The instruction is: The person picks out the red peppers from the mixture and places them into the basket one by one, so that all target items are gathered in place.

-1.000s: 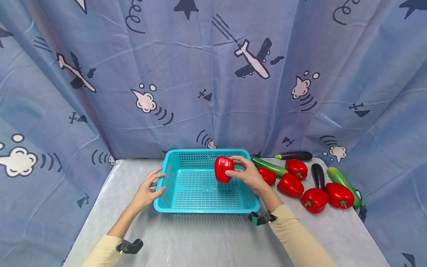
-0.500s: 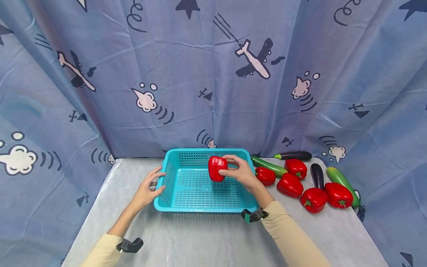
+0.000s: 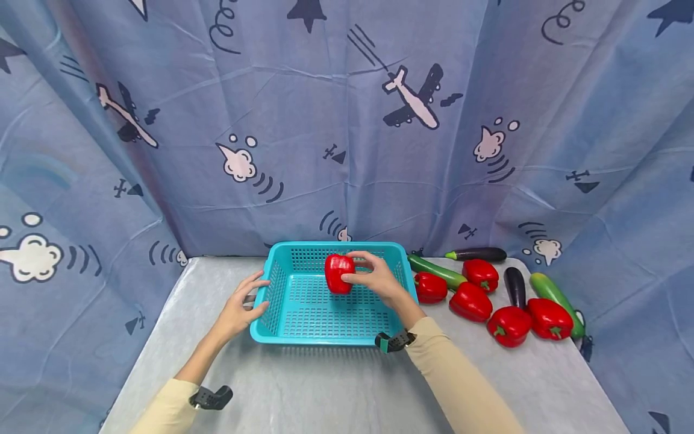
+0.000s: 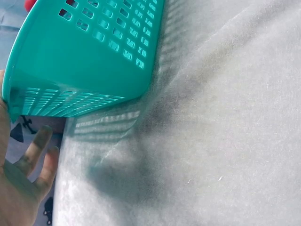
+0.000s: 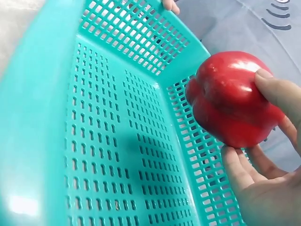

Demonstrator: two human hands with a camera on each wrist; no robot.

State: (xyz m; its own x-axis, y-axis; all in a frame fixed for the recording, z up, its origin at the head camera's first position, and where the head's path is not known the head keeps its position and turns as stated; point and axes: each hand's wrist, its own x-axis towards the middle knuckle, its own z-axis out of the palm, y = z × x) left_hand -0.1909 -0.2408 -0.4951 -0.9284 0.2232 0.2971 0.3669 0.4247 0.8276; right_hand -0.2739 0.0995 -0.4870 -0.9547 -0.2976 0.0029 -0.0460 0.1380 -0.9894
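My right hand [image 3: 379,282] had hold of one red pepper [image 3: 336,274], pinched between the thumb and the fingers, which were parted only so wide as its body. The pepper lay to the left of my palm, out at the fingertips. It was over the inside of the turquoise basket [image 3: 336,342], about midway between the basket's two ends and nearer to its far wall. From the dark shadow on the basket's floor, I judged that it hung above it. Its longer axis seemed to run across the basket, from far wall toward near wall, though it was only a little longer than wide. My left hand [image 3: 237,310] was farther from it, at the basket's left end, with fingers loosely spread and touching the rim. The pepper looked glossy and deep red, with rounded lobes and white reflections; its stem I could not see. Outside the basket's right end lay other red peppers [image 3: 470,302], dark eggplants [image 3: 477,254] and long green vegetables [image 3: 554,301].
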